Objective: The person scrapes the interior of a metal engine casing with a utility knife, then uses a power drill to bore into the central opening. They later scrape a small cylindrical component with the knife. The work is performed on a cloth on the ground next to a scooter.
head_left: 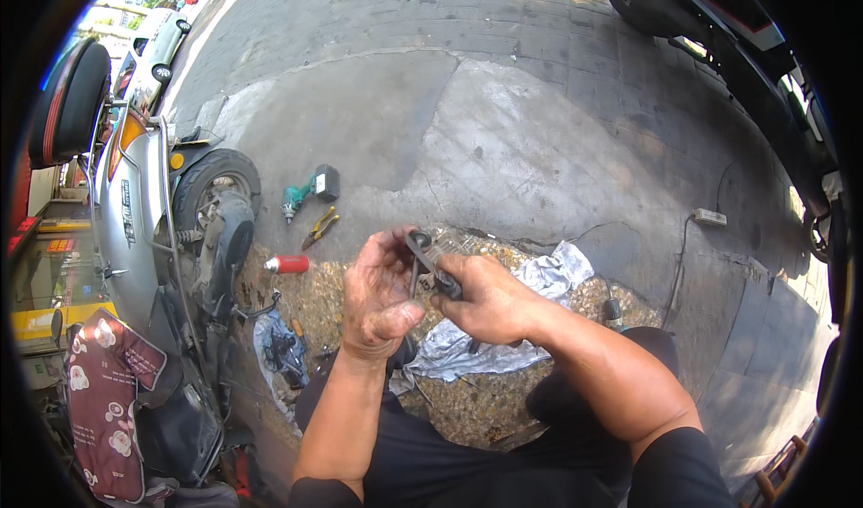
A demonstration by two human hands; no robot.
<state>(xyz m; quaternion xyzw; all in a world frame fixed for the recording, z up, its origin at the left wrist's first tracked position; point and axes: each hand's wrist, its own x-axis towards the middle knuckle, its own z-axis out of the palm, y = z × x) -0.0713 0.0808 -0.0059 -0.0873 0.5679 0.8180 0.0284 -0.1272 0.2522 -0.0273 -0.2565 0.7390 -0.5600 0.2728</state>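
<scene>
A dark metal part [430, 258], with a rounded end at the top and a thin rod beside it, is held up between my two hands; its exact kind I cannot make out. My left hand [382, 297] is turned palm inward, its curled fingertips at the rounded end. From the other side, my right hand [494, 299] grips the part's lower end between thumb and fingers. Below them, a crumpled grey-white cloth [476, 351] lies on the pebbled ground, partly hidden by my right hand and forearm.
A silver scooter [135, 211] stands along the left. Near its rear wheel lie a green power drill [301, 198], yellow-handled pliers [319, 229] and a red can [289, 264]. Dark parts rest on another cloth [274, 351]. A power strip [710, 218] lies right; another vehicle [737, 49] stands upper right.
</scene>
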